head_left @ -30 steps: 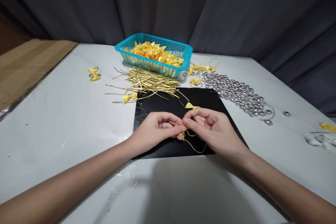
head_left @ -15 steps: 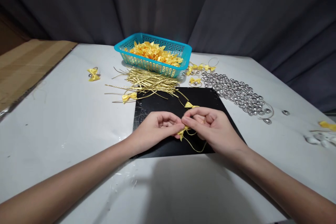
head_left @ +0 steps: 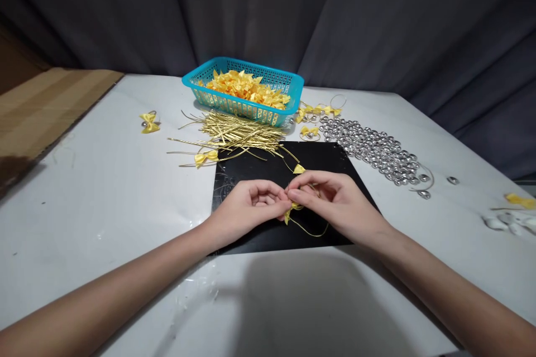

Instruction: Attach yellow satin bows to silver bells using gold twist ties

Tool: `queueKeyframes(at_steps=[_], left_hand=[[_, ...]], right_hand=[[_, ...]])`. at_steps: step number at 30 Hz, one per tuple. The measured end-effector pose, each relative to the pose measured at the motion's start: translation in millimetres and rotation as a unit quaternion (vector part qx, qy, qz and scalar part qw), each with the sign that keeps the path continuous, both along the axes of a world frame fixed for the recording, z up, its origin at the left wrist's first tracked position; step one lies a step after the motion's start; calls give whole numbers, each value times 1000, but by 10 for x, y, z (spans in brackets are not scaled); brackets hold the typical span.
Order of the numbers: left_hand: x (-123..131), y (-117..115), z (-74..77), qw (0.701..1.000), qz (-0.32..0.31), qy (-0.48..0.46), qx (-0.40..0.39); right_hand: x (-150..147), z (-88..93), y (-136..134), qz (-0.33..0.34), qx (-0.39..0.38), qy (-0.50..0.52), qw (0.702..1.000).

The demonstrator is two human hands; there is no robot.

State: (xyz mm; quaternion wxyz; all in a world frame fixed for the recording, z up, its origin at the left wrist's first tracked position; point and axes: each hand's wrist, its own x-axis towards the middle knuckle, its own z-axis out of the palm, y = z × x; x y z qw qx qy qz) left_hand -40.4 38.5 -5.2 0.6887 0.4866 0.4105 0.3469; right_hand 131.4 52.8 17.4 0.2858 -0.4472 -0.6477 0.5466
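Over the black mat [head_left: 259,240] my two hands meet, fingertips almost touching. My left hand [head_left: 251,201] is closed in a pinch on a yellow ribbon bow [head_left: 287,216], most of which its fingers hide. My right hand [head_left: 339,198] pinches beside it at the gold cord [head_left: 312,234], whose loop hangs below the fingers; the exact grip point is covered. Just beyond the right fingers lies another yellow bow [head_left: 298,169]. A further bow on cord [head_left: 206,158] rests at the mat's far left corner.
Behind the mat is a pile of gold cords [head_left: 238,131]. A blue basket [head_left: 297,92] holds many yellow bows. Silver beads [head_left: 372,150] spread at the right, with finished-looking bows [head_left: 310,132] nearby. One bow [head_left: 149,122] lies left; cardboard [head_left: 62,100] covers the left edge.
My right hand has shifted slightly left, closer to my left fingertips, and the cord loop under it has changed shape a little. The view has tilted slightly.
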Motion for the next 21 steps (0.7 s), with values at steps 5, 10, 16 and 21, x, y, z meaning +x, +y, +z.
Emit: queueKeyframes(at_steps=[5,10,16,21], left_hand=[[6,6,27,1000,1,-8,30],[-25,14,6,999,5,-28,18],[-26,17,8,999,-3,-32,22],[1,11,37,1000,-9,1,29]], right_hand=[[-57,10,-30,6,-30,-3,1000],[-58,1,-39,-7,-31,-3,999],[-39,13,-38,3,-39,-1,999],[-31,20,-41,2,-26,6,1000]])
